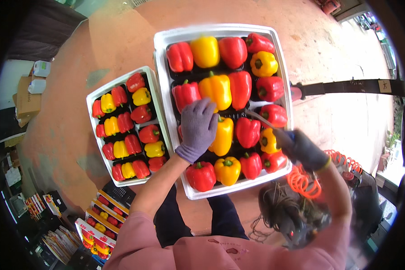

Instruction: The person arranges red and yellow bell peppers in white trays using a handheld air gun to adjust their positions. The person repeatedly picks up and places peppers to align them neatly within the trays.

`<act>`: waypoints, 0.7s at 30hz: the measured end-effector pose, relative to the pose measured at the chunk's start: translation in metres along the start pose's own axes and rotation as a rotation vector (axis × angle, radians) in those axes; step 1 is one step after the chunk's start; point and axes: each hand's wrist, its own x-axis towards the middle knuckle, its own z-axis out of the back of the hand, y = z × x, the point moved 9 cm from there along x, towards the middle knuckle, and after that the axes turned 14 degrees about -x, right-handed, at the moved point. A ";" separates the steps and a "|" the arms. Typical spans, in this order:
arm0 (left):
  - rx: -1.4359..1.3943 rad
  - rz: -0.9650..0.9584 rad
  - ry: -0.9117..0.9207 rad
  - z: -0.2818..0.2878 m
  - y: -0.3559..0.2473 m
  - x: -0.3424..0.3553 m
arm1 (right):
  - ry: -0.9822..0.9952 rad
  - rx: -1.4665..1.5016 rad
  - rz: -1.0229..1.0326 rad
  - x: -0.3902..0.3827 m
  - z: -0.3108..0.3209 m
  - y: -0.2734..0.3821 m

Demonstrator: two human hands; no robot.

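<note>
My left hand [198, 128], in a purple-grey glove, lies palm down over the left side of a white foam box [283, 58] of bell peppers. Its fingers stretch forward between a red bell pepper [186, 93] and a yellow bell pepper [215, 91]. Beneath the palm a red pepper is mostly hidden. In a dark glove, my right hand [305, 148] is closed round what looks like an air blow gun; its handle is mostly covered. The bent metal nozzle [260, 119] points into the middle of the box, above another red pepper [247, 132].
A second foam box [121, 182] of red and yellow peppers stands to the left. Orange coiled hose [303, 182] hangs at the right, above dark machinery [279, 209]. A dark bar [351, 87] reaches in from the right. Cartons of peppers [101, 220] stand lower left.
</note>
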 end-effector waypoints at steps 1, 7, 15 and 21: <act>0.091 0.002 -0.013 0.001 0.005 0.011 | -0.056 0.012 0.055 0.017 0.010 0.022; 0.187 0.109 0.085 -0.020 0.027 0.041 | -0.229 -0.435 0.456 0.096 0.023 0.137; 0.176 0.234 -0.191 0.034 0.061 -0.009 | -0.492 -0.325 0.442 0.081 0.130 0.143; -0.134 0.683 -0.362 0.037 0.137 -0.100 | -0.680 -0.465 0.572 0.111 0.170 0.158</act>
